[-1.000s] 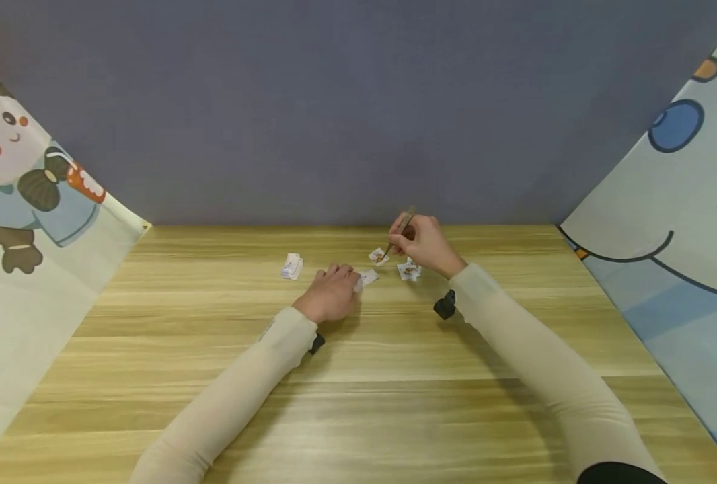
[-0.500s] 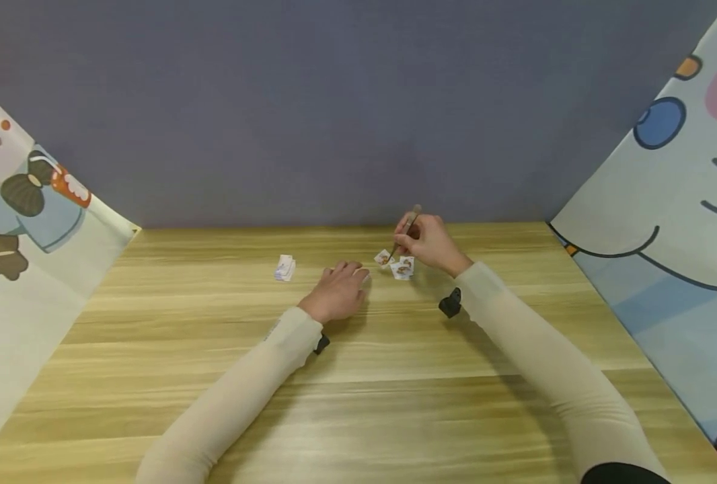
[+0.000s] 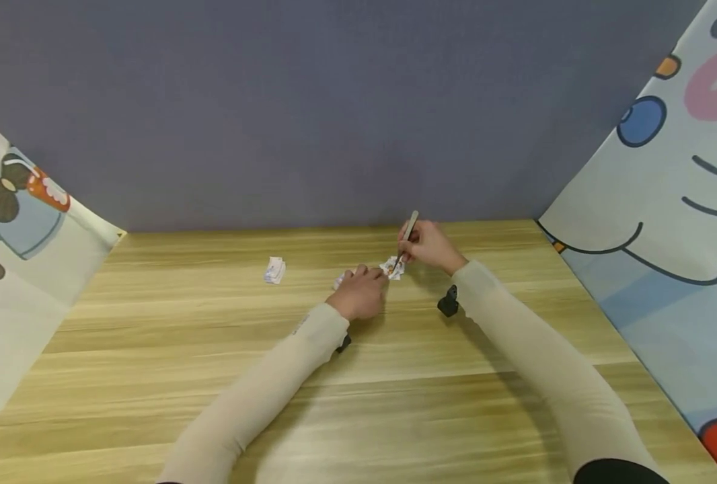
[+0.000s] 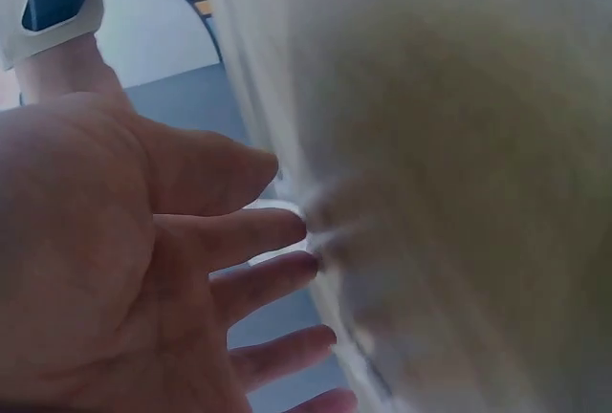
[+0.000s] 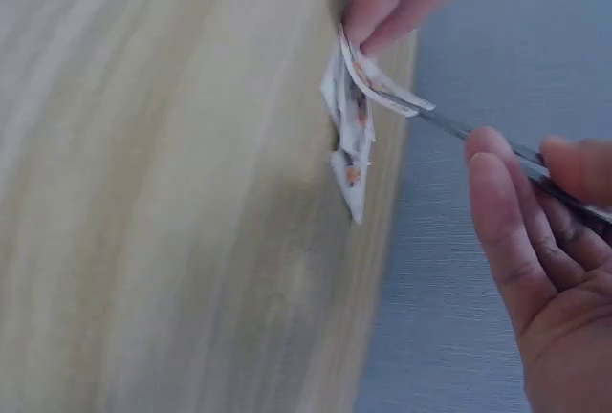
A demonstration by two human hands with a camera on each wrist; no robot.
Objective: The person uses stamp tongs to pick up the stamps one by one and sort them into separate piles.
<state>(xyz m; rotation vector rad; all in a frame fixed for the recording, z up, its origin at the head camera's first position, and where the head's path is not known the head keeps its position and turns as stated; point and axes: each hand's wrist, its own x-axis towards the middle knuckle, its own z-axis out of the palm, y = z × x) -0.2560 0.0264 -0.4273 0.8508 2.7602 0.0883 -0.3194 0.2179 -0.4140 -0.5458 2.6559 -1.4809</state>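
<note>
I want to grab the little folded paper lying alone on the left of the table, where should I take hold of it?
Probably pinch the folded paper across its two long sides from straight above. It lies on the wooden table, apart from the left hand and the other pieces, so nothing blocks a top approach. Its folds are too small to make out.

Small printed paper squares (image 3: 393,268) (overlapping) lie on the table (image 3: 358,376).

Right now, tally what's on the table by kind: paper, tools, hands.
Paper piles: 2, the printed paper slips at the tweezers' tip and a small folded paper stack off to the left.
Tweezers: 1.
Hands: 2, left hand and right hand.
Total: 5.
</note>
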